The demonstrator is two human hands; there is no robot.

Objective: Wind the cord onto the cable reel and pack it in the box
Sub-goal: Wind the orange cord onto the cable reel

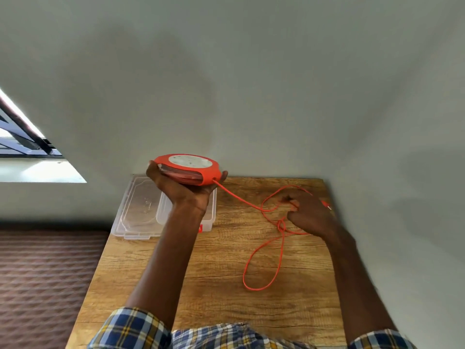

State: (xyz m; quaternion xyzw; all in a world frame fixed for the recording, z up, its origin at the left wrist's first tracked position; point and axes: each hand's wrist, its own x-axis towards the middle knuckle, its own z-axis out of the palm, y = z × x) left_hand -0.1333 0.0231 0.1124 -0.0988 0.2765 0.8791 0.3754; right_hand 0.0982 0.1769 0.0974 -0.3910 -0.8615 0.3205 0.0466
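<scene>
Winding in progress. Left hand (pixel 187 190) grips the cable reel (pixel 189 169) raised above the tabletop's (pixel 214 273) far-left corner; right hand (pixel 308 214) pinches the cord (pixel 261 275) near the far-right edge. Slack loops across the middle, knotted-looking, likely needs untangling before feeding in. Open box (pixel 187 217) and lid (pixel 137 210) wait under the reel.

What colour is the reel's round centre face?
White or pale grey, inside the cable reel's orange rim; head view.
</scene>
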